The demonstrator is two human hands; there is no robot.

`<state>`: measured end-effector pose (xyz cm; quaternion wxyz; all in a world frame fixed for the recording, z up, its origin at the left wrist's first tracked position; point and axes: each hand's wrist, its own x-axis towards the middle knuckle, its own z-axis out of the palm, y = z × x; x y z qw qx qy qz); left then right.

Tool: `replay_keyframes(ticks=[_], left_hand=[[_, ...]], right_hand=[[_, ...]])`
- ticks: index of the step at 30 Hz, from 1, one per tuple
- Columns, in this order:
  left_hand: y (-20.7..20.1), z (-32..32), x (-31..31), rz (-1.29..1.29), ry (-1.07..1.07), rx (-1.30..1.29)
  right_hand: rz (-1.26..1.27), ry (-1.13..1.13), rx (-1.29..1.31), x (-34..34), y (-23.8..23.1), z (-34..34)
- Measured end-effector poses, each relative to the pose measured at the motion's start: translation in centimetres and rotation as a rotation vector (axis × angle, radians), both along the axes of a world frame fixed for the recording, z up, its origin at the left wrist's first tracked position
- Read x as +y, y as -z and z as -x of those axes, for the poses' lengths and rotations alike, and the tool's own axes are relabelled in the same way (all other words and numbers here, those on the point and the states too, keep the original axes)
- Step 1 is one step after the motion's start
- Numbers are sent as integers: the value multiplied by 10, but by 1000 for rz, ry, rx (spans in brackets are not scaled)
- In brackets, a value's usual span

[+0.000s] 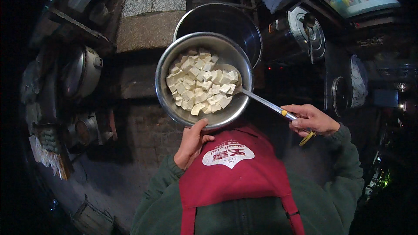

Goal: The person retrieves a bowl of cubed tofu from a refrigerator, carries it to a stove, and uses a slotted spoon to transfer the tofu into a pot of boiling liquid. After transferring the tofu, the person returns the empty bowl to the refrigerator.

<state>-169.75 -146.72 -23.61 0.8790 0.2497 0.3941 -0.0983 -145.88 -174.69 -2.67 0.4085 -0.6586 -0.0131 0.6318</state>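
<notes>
A steel bowl (pixel 163 100) full of pale, tofu-like cubes (pixel 196 78) is in front of me. My left hand (pixel 191 143) grips its near rim, thumb on top and fingers underneath. In my right hand (pixel 314 119) is the handle of a long metal ladle (pixel 265 102), with a yellow band and a yellow loop at its end. The ladle's head rests in the bowl's right side, partly covered by cubes. Just beyond the bowl, and partly hidden by it, stands a large dark-walled pot (pixel 187 22).
At the far right a lidded metal pot (pixel 315 30) has a ladle lying on its lid. A rice cooker (pixel 89 72) stands at the left, near a stack of egg trays (pixel 50 141). Beyond the large pot runs a speckled stone surface (pixel 152 2).
</notes>
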Motion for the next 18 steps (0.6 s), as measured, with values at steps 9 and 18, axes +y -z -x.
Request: replay_keyframes(ticks=[9, 18], left_hand=[[-3, 0, 0, 3, -18, 14], [-2, 0, -1, 29, -13, -2]], right_hand=[[-11, 47, -44, -2, -7, 7], [-43, 70, -68, -2, -7, 12]])
